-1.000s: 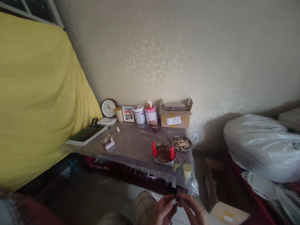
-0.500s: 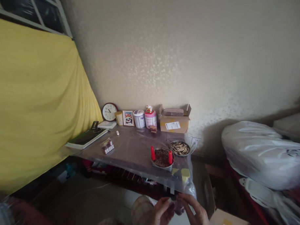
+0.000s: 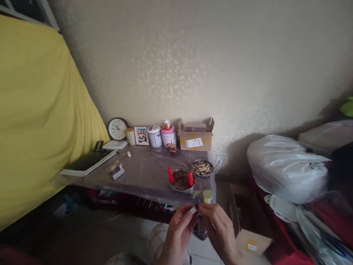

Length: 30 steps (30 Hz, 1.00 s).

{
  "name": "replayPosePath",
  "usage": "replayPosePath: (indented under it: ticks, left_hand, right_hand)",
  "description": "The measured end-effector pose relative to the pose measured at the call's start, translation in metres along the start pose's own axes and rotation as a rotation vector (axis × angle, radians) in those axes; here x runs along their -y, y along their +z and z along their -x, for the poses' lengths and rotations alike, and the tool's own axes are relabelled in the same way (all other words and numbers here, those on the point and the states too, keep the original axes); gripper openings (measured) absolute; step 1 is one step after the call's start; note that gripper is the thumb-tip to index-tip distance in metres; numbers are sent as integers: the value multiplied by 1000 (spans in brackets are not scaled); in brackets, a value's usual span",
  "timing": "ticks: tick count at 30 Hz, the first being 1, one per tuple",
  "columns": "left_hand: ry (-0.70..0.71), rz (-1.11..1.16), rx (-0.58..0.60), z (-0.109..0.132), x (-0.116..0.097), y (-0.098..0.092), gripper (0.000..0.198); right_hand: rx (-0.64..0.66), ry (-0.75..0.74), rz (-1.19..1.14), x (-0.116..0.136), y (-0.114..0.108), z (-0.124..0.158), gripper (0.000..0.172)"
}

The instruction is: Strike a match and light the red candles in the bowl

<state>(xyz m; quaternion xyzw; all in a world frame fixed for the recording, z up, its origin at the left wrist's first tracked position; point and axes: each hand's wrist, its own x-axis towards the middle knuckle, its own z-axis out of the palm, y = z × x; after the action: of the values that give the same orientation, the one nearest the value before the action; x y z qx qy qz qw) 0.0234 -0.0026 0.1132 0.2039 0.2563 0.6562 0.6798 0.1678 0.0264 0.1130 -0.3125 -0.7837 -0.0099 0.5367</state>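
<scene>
Two bare hands meet below the near edge of a plastic-covered bench (image 3: 145,168). At far left hangs a yellow cloth (image 3: 39,114), with a dark-covered book (image 3: 90,162) lying near it on the bench. A round clock (image 3: 117,129) stands at the back, and nearer the front edge sits a bundle of little boxes (image 3: 117,171) with white ends. Along the wall follow a yellow cup (image 3: 130,136), a framed panda picture (image 3: 142,136), a white tin (image 3: 155,136) and a pink tin (image 3: 169,137) topped by a figurine (image 3: 166,124). The left hand (image 3: 184,221) pinches a small white piece (image 3: 193,210) between thumb and fingers, just in front of a round container (image 3: 182,190) where two red sticks (image 3: 170,175) stand upright. Behind and right are a dish (image 3: 202,175) of pale sticks and an open cardboard box (image 3: 206,143). Fingertips of the right hand (image 3: 210,214) are drawn close together beside the white piece; whether they grip it, I cannot tell. Farther right, a white plastic bag (image 3: 284,167) bulges above red fabric.
</scene>
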Motion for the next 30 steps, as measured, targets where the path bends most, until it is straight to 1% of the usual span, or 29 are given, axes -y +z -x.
replayPosePath:
  ticks: [1, 2, 3, 5, 6, 7, 9, 11, 13, 15, 17, 19, 21, 23, 25, 26, 27, 29, 30]
  left_hand:
    - [9, -26, -7, 2, -1, 1, 16]
    - [16, -49, -22, 3, -2, 1, 16]
    - [14, -66, -39, 4, -3, 0, 17]
    - [1, -81, -70, 5, -3, -5, 17]
    - [-8, -80, -82, 4, -2, -8, 17]
    - [-17, -76, -94, 3, -1, -11, 17]
    - [-32, -72, -109, 2, 2, -14, 16]
    - [-37, -67, -109, 0, 4, -14, 16]
    - [-32, -62, -88, 0, 5, -9, 16]
    - [-19, -61, -57, 2, 4, -3, 17]
    - [-3, -69, -31, 3, 3, 2, 17]
    - [9, -74, -25, 4, 1, 5, 17]
    - [12, -83, -39, 4, 1, 5, 17]
    - [15, -87, -62, 2, 1, 2, 18]
    - [23, -85, -77, 1, 2, 1, 17]
    - [31, -84, -73, 1, 2, 1, 18]
    - [41, -85, -71, 1, 3, 2, 18]
    - [56, -105, -73, 2, 3, 4, 19]
    - [57, -122, -81, 2, 3, 5, 21]
  right_hand:
    - [7, 26, 57, -12, 7, 5, 17]
    - [-51, 76, 113, -25, 13, 11, 16]
    - [-65, 142, 137, -36, 17, 16, 16]
    - [-94, 293, 126, -53, 17, 23, 17]
    - [-99, 363, 96, -57, 14, 25, 18]
    - [-112, 423, 61, -59, 10, 25, 18]
    - [-147, 508, -10, -53, 1, 21, 19]
    - [-174, 533, -64, -41, -5, 14, 17]
    - [-164, 481, -97, -26, -7, 9, 13]
    - [-123, 370, -112, -12, -4, 6, 9]
    - [-79, 244, -112, -4, 0, 4, 11]
    - [-54, 155, -94, 0, 2, 3, 14]
    - [-64, 135, -62, 2, -1, 0, 15]
    - [-122, 165, -45, 6, -9, -3, 16]
    - [-185, 168, -77, 11, -14, -5, 21]
    - [-185, 139, -102, 11, -14, -4, 23]
    - [-152, 101, -118, 9, -12, -3, 24]
    - [-9, 30, -79, -2, -2, 4, 20]
    - [23, 56, -13, -12, 3, 8, 17]
